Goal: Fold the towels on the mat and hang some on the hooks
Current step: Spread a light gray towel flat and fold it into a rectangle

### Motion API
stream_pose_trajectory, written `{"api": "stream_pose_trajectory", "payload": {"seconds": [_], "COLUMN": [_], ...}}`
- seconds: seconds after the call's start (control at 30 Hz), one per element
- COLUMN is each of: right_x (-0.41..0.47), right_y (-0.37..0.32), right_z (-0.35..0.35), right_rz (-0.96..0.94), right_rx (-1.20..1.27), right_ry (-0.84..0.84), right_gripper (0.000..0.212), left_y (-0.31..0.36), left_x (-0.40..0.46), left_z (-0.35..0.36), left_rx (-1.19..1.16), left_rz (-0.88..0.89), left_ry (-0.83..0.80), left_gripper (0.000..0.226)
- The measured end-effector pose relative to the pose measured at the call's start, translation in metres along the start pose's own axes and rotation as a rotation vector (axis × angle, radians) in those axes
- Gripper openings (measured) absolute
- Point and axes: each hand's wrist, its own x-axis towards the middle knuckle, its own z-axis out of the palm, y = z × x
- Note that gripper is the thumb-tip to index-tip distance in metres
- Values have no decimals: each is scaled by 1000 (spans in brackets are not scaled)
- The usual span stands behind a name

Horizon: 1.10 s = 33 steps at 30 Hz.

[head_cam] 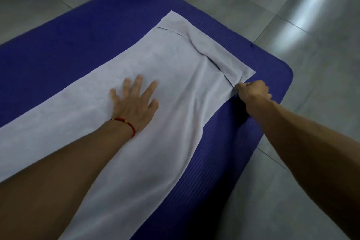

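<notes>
Towel (120,142), pale grey, is shown spread lengthwise on the blue mat (58,58), its long axis running from the lower left of the frame to the upper right. The far end, at upper centre-right, is doubled over, and a raised crease is seen across the cloth there. The left hand (134,101) is laid flat on the middle of the towel, fingers spread and straight, pressing the cloth down; a red cord bracelet (126,122) is worn at the wrist. The right hand (253,91) is placed at the right edge of the towel, just below the far right corner, with fingers curled and closed on the hem. The free far end therefore lies up and to the left of the right hand, which is the nearer of the two to it. A tug along the edge is judged likely, to straighten the end before folding. Grey floor tiles (292,6) surround the mat; no hooks are in view.
</notes>
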Motion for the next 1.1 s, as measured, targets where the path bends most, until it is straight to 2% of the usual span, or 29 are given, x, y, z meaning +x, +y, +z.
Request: {"api": "stream_pose_trajectory", "payload": {"seconds": [0.07,0.13,0.2,0.27,0.33,0.47,0.53,0.6,0.7,0.77,0.87,0.93,1.03,1.1], "right_x": [3,4,0,-2,-1,4,7,14,26,30,29,28,32,40], "right_y": [3,10,18,15,-4,-86,-138,-189,-247,-270,-294,-315,-332,-324], "right_z": [-10,-23,-30,-28,-17,27,51,70,90,101,103,94,96,106], "right_rz": [-64,-195,-313,-342,-511,-969,-1112,-1169,-1224,-1288,-1341,-1349,-1367,-1252], "right_rx": [-1,-234,-431,-388,-355,-389,-388,-418,-683,-823,-750,-734,-751,-760], "right_ry": [68,201,215,255,324,95,28,-20,-125,-184,-170,-148,-99,-175], "right_gripper": [43,40,39,53,55,36,34,44,62,48,19,12,24,50], "left_y": [-6,-18,-26,-25,-24,-26,-27,-27,-26,-27,-29,-29,-28,-28], "left_x": [22,34,35,34,33,34,34,34,33,33,33,33,33,33], "left_z": [-2,1,7,13,14,15,14,11,9,8,8,8,6,6], "left_rx": [-4,1,32,54,54,49,33,28,19,-5,-9,-11,-28,-31], "left_rz": [-59,-91,-102,-126,-156,-150,-141,-138,-140,-143,-137,-139,-143,-151], "left_ry": [17,41,83,117,134,164,168,165,169,163,152,146,144,145], "left_gripper": [59,59,60,63,66,65,67,68,68,68,67,66,65,66]}}
